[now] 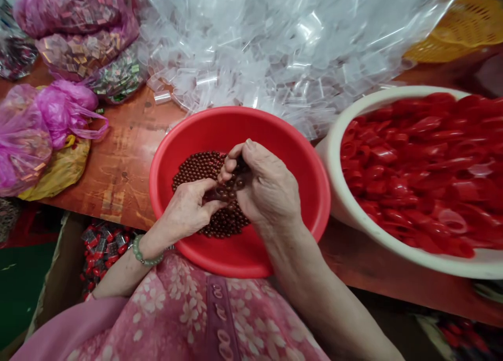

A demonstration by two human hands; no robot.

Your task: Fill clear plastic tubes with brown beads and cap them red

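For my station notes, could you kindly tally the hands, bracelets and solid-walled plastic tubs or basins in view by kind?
Bare left hand and bare right hand: 2
Pale green beaded bracelet: 1
Round red plastic basin, holding small shiny brown beads: 1
Round white plastic tub: 1
Total: 5
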